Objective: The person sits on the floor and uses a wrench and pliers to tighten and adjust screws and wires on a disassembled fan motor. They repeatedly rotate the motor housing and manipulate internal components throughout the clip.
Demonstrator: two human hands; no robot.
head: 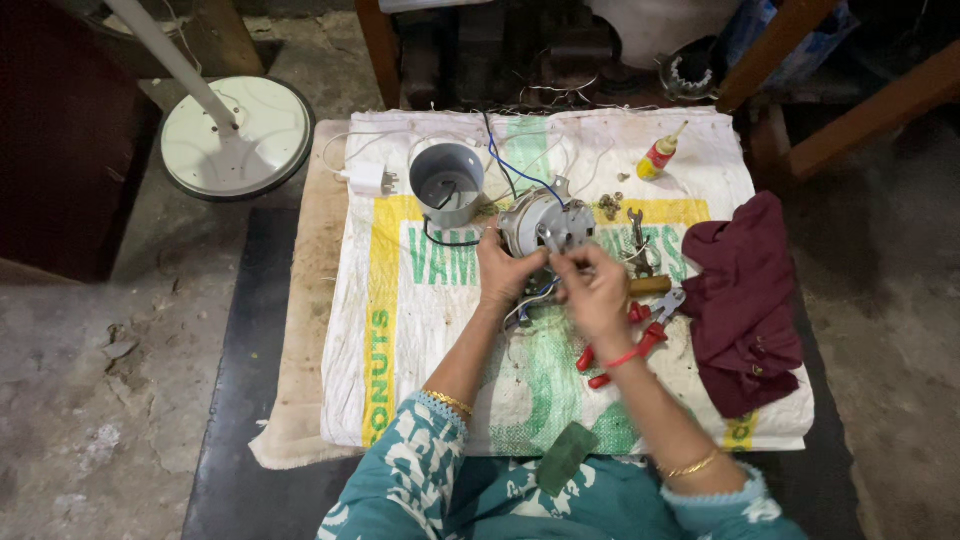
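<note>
Two hands: both work on one small motor in the middle of the table.
Fan base (pixel 238 135): a round white stand on the floor, far left, well apart from the work.
Plug (pixel 368 179): white, on the sack near the top left.
Cup (pixel 446 183): a grey plastic cover, open end up, just left of the motor.
Sack (pixel 420 330): a white cloth with green and yellow print, spread under all the parts.
Left hand (pixel 503 272): closed around the lower left side of the motor, holding it steady.
Motor (pixel 545 222): silver and round, tipped up off the sack, with blue and black wires running up behind it.
Right hand (pixel 592 288): fingers pinched together at the front of the motor; what small part they pinch cannot be made out.
Doing it well: the left hand should likely keep the motor from turning while the right fingers work slowly, so no small part drops.
Pliers (pixel 630 345): red handles, on the sack under the right wrist.
Spanner (pixel 636 224): small, right of the motor.
Oil bottle (pixel 660 153): yellow and red, top right.
Rag (pixel 742 305): dark red, far right.
</note>
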